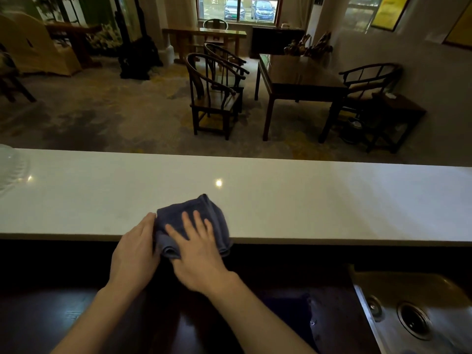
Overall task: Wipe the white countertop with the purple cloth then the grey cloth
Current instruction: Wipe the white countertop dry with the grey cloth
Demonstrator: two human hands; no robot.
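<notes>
Sink [419, 315] of steel, low and to the right of the white countertop [306, 200], holds nothing that shows apart from its round drain and a smaller round fitting beside it. Left of the sink, on the dark lower surface below the countertop's near edge, lies a dark bluish-purple shape that may be a second cloth [288, 310]; too dim to be sure.

On the countertop's near edge sits the folded cloth [196, 215], dusky blue-grey in this light, its front fold hanging slightly over the edge. The right hand [198, 251] lies flat on top of it, fingers spread and pressing down, not clutching. The left hand [135, 251] rests at the cloth's left side, fingers curled against its edge; whether it pinches the fabric cannot be told.

At the countertop's far left end stands a clear ribbed glass object [10, 169], partly cut off by the frame. Beyond the countertop's far edge are carpeted floor, dark wooden round-backed chairs [212, 95] and a dark wooden table [301, 75]. Past those, a window shows two parked cars [247, 8]. A yellow framed sign [388, 10] hangs on the wall further right; its writing is unreadable.
</notes>
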